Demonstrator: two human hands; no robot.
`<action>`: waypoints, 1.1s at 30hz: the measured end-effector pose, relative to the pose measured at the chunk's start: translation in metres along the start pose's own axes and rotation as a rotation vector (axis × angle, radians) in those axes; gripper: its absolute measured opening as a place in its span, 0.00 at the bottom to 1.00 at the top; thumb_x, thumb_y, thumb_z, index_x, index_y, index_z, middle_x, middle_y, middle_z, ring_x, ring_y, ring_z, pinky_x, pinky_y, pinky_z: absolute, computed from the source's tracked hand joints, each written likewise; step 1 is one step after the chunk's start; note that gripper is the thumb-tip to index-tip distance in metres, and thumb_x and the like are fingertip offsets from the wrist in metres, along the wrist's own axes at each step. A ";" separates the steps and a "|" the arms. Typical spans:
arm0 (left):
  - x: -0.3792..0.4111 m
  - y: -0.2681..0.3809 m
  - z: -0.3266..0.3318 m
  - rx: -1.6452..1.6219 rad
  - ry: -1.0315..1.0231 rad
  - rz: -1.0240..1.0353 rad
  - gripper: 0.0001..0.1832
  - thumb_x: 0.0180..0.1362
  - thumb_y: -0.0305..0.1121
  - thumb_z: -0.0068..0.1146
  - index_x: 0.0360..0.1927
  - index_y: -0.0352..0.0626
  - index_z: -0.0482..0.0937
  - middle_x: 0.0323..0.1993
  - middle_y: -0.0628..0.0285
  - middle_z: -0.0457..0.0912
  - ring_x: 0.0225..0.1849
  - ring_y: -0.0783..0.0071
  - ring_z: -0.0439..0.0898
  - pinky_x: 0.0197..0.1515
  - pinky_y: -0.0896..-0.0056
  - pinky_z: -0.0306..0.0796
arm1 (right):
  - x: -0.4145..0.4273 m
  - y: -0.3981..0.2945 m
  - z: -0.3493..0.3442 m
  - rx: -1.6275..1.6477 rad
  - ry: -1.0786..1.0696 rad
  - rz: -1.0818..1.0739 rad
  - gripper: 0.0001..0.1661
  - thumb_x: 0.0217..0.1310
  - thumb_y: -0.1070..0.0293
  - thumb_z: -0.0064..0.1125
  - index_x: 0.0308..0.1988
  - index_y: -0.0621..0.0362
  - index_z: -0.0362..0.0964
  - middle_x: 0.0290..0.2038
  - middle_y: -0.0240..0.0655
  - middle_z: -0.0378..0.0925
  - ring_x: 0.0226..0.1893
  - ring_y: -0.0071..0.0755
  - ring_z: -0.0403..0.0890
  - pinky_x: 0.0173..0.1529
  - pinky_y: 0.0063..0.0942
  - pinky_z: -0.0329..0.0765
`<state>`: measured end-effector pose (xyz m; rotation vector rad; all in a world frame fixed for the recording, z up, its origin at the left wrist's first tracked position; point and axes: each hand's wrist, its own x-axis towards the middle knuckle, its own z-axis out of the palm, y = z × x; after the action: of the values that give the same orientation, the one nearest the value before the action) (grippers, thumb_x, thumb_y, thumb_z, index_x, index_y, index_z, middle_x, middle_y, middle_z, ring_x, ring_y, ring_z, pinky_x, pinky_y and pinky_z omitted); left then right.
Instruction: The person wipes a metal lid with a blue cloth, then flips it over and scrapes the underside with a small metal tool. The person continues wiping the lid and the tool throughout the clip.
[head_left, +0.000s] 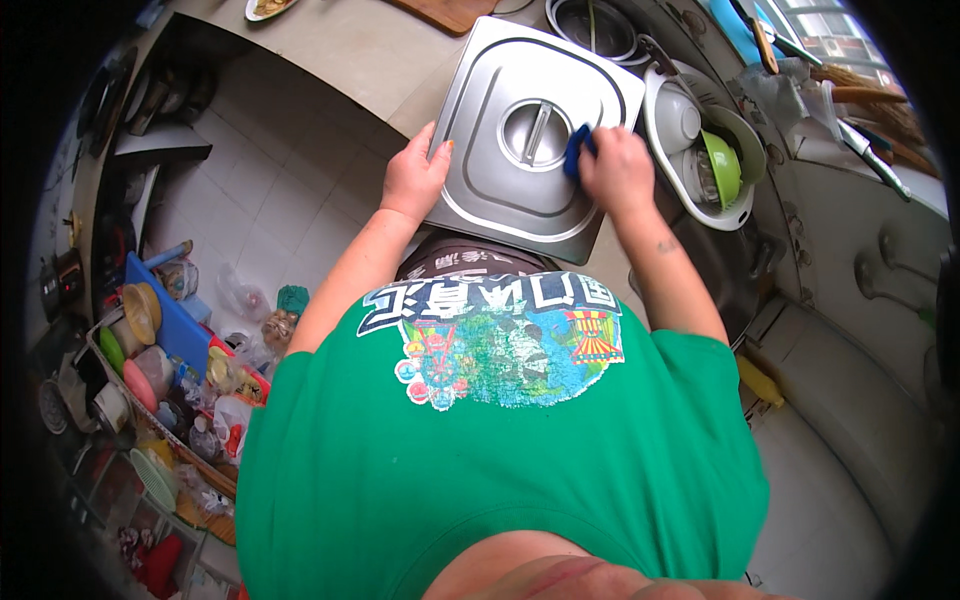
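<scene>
In front of my body is a square stainless steel pan lid (480, 172) with rounded raised ridges and a recessed bar handle (536, 135) at its middle. My left hand (416, 171) grips the lid's left edge, with the thumb on top and the fingers out of sight beneath. A dark blue cloth (576, 152) is bunched in my right hand (619, 169), which presses it on the lid just right of the handle recess. The lid's near edge reaches close to my waist.
Beyond the lid stand metal pots (592, 30) and a wooden cutting board (450, 11) on the counter (345, 56). At right, a white basket (739, 214) holds bowls beside a sink (697, 262). Knives (874, 161) hang by the window. A cluttered shelf (124, 375) stands at left.
</scene>
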<state>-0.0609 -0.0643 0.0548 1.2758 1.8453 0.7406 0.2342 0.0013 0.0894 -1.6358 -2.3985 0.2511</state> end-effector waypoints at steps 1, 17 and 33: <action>0.002 0.001 -0.002 -0.003 -0.014 0.010 0.27 0.66 0.44 0.58 0.63 0.39 0.75 0.41 0.44 0.86 0.42 0.50 0.86 0.46 0.60 0.78 | -0.019 -0.021 -0.006 0.036 -0.057 -0.003 0.10 0.55 0.63 0.65 0.34 0.57 0.75 0.35 0.43 0.78 0.35 0.51 0.80 0.42 0.44 0.79; 0.025 0.009 -0.027 -0.033 -0.084 -0.093 0.26 0.68 0.45 0.55 0.67 0.48 0.73 0.45 0.51 0.87 0.45 0.60 0.86 0.51 0.65 0.76 | 0.005 -0.010 -0.030 1.108 0.158 0.429 0.12 0.65 0.65 0.66 0.41 0.63 0.80 0.32 0.32 0.82 0.30 0.23 0.80 0.37 0.23 0.78; 0.009 0.017 -0.007 0.039 -0.035 -0.030 0.30 0.67 0.48 0.52 0.69 0.43 0.70 0.48 0.43 0.84 0.50 0.45 0.83 0.53 0.56 0.75 | 0.140 -0.045 0.055 0.187 0.185 -0.124 0.10 0.59 0.62 0.64 0.40 0.52 0.81 0.43 0.41 0.81 0.45 0.51 0.81 0.49 0.45 0.81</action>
<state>-0.0604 -0.0501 0.0702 1.2757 1.8543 0.6651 0.1297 0.1143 0.0614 -1.3610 -2.2524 0.2797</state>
